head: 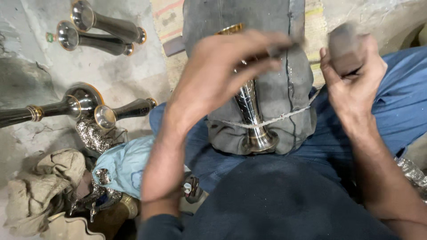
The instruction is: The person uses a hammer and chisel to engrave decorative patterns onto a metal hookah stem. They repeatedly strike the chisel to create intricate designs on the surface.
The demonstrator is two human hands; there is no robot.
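vase is lying on a dark padded block across the lap, tied with cord. left hand is pinching a thin tool against it; right hand is gripping a dark block.

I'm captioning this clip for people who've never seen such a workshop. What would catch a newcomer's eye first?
Centre frame, a shiny metal vase lies tied by string on a dark padded block across the person's lap. The left hand hovers over it with a thin tool, while the right hand raises a dark wooden block. On the floor at left lie more dark vases.
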